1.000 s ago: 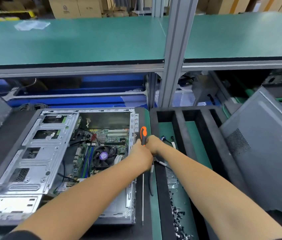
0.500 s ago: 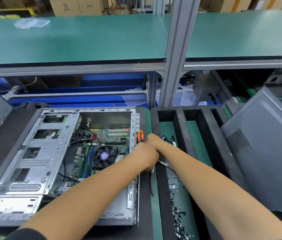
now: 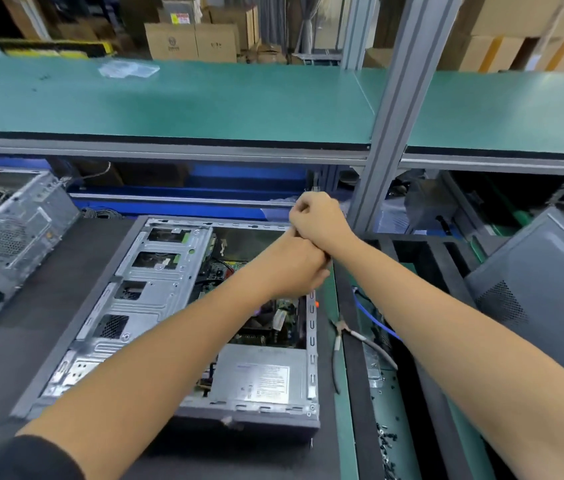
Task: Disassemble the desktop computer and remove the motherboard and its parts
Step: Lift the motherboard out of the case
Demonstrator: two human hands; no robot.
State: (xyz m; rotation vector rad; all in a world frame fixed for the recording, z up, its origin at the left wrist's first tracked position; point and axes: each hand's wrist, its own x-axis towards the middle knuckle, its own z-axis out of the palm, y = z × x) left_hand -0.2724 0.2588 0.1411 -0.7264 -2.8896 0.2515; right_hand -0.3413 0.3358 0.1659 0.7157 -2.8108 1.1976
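Note:
The open desktop case [image 3: 156,282] lies on its side on the dark mat. Its motherboard [image 3: 273,327] shows in part under my left forearm, and the grey power supply [image 3: 256,379] sits at the near end. My right hand [image 3: 317,220] is a fist raised above the case's far right corner, with nothing visible in it. My left hand [image 3: 294,268] wraps around my right wrist. Only a small orange bit of the screwdriver [image 3: 316,304] shows beside the case's right wall.
Pliers [image 3: 337,344] lie on the green strip right of the case. A black divided tray [image 3: 360,375] holds a blue cable [image 3: 374,317] and several loose screws [image 3: 388,445]. Another case [image 3: 7,244] stands at left, a grey side panel [image 3: 543,289] at right. A shelf post [image 3: 388,133] rises behind my hands.
Both hands were on the orange screwdriver at the case's right edge. They have let it go and risen, with my left hand now around my right wrist.

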